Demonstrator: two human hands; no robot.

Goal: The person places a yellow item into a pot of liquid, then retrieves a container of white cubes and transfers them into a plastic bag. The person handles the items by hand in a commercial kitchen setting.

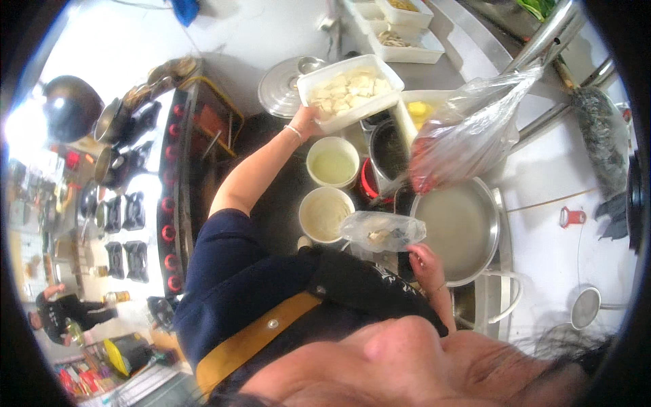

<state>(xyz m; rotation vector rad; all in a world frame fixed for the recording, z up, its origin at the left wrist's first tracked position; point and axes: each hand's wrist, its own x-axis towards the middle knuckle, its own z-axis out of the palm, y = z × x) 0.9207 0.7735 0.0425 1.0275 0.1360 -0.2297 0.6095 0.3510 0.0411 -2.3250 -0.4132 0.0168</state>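
Note:
My left hand reaches out and grips the near corner of a white rectangular plastic tub. Pale, flat-cut food pieces lie inside the tub, which is tilted. Close to my body, my right hand pinches the end of a small clear plastic bag. Some small pale brown contents show through that bag, too blurred to identify. Below the tub is a white bucket of pale greenish liquid. A second white bucket with cloudy contents stands nearer me, partly covered by the bag.
Right of my hands stands a large metal pot of cloudy liquid. A clear bag with reddish contents hangs above it. Further white tubs sit at the back. Leftward is a gas range with pans; another person is beyond it.

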